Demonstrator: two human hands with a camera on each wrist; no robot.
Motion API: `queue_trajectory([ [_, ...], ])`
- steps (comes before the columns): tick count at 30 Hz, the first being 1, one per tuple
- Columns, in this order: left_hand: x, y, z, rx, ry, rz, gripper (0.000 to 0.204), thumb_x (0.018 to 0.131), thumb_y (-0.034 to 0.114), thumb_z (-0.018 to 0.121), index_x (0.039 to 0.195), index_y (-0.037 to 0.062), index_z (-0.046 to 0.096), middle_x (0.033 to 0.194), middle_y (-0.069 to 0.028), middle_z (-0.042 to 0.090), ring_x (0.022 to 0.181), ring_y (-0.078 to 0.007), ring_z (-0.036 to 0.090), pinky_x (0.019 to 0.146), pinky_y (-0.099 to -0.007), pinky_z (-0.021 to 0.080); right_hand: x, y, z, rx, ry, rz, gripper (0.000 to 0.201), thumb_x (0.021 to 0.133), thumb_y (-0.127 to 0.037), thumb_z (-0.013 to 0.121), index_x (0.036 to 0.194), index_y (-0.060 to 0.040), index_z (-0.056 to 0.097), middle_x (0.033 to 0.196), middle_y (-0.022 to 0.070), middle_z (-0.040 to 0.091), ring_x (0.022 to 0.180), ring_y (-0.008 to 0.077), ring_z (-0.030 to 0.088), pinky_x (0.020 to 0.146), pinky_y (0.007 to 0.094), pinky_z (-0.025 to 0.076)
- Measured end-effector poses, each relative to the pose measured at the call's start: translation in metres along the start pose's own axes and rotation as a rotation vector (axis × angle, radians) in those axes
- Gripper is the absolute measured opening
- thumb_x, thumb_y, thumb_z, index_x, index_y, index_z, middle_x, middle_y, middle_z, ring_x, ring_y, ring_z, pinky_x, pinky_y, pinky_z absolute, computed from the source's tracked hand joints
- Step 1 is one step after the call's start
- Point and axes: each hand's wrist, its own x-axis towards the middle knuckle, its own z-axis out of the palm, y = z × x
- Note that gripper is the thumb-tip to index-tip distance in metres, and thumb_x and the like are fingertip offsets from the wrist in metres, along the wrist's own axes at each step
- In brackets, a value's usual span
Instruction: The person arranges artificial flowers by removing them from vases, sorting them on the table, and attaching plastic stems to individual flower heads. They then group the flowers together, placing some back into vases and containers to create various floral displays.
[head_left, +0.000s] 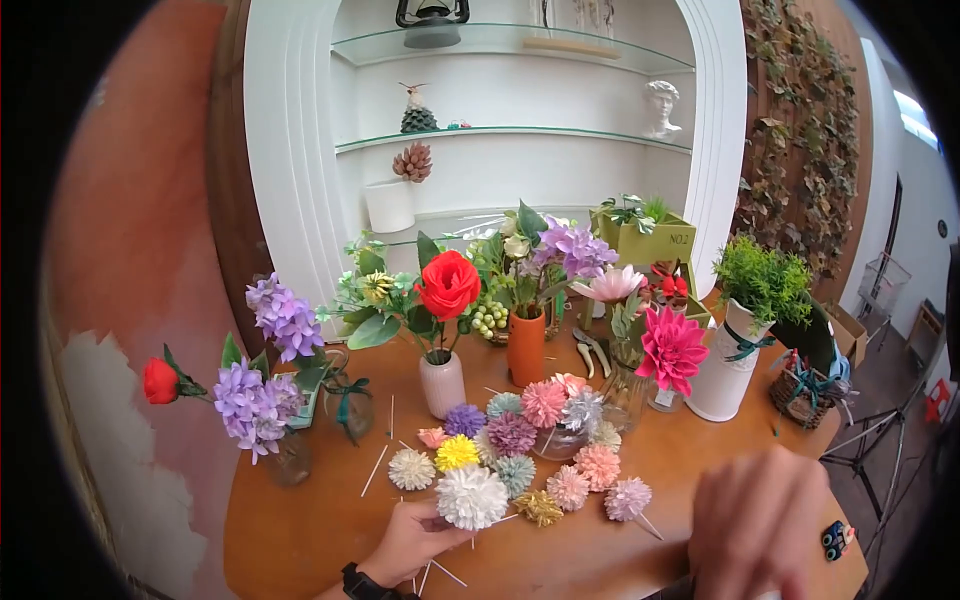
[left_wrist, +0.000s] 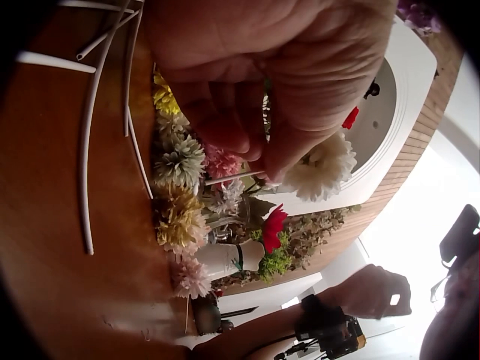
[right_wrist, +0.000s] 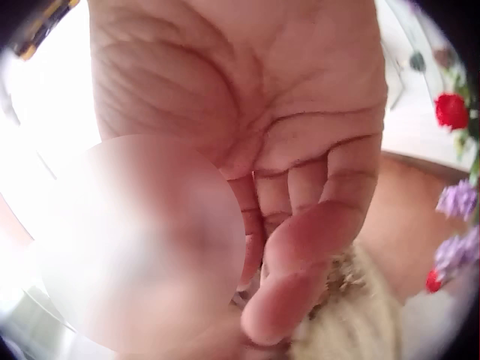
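Note:
My left hand [head_left: 425, 535] pinches a white pompom flower [head_left: 473, 498] just under its head, over the near part of the table. In the left wrist view, thumb and fingertips meet around a thin white stem [left_wrist: 232, 178], with the flower's fluffy head beside the thumb. My right hand [head_left: 760, 525] is raised at the near right, blurred in the head view. Its fingers [right_wrist: 311, 232] bend loosely toward the palm in the right wrist view, and nothing shows in its grasp. Several coloured pompom flowers, including a yellow one [head_left: 458, 453] and a gold one [head_left: 540, 508], lie just beyond the left hand.
White sticks [left_wrist: 88, 165] lie scattered on the wooden table [head_left: 300, 530]. Behind the pompoms stand a pink vase [head_left: 443, 385], an orange vase [head_left: 525, 348] and a tall white vase [head_left: 725, 375]. Pliers [head_left: 592, 352] lie among them. A small toy car [head_left: 837, 540] sits at the right edge.

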Motion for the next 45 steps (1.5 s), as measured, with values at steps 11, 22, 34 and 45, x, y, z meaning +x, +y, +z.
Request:
queue_trajectory([
  [11,0.001,-0.005,-0.008,0.203,-0.207,0.168,0.025,0.082,-0.002,0.070,0.107,-0.0019,0.068,0.109,-0.0072,0.068,0.101,-0.0129,0.062,0.088,-0.0261,0.049,0.017,0.068,0.023,-0.976,-0.290,0.698,0.031,0.084,-0.021,0.066,0.112,-0.0105,0.058,0.090,0.0049,0.058,0.061,0.0263,0.061,0.049,0.0378,0.048],
  [22,-0.002,0.005,-0.002,0.226,-0.329,0.047,0.021,0.085,0.005,0.071,0.105,-0.0004,0.070,0.102,-0.0060,0.068,0.093,-0.0110,0.062,0.081,-0.0242,0.050,0.010,0.058,0.011,-0.991,-0.217,0.636,0.033,0.073,-0.013,0.067,0.103,-0.0072,0.053,0.088,0.0080,0.054,0.063,0.0272,0.060,0.052,0.0380,0.049],
  [34,0.001,0.004,-0.002,0.166,-0.293,-0.041,0.018,0.088,0.005,0.067,0.105,-0.0027,0.069,0.096,-0.0069,0.067,0.083,-0.0092,0.061,0.073,-0.0207,0.049,-0.009,0.034,-0.033,-1.466,0.192,0.841,0.028,0.067,-0.004,0.068,0.094,-0.0088,0.062,0.087,0.0064,0.055,0.066,0.0276,0.060,0.058,0.0372,0.050],
  [45,0.000,0.004,-0.002,0.142,-0.241,-0.055,0.016,0.089,0.003,0.065,0.103,-0.0053,0.068,0.096,-0.0096,0.067,0.081,-0.0098,0.061,0.069,-0.0208,0.050,-0.031,0.067,-0.051,-1.548,0.131,0.798,0.024,0.068,0.001,0.062,0.091,-0.0062,0.062,0.088,0.0080,0.057,0.065,0.0294,0.061,0.056,0.0383,0.050],
])
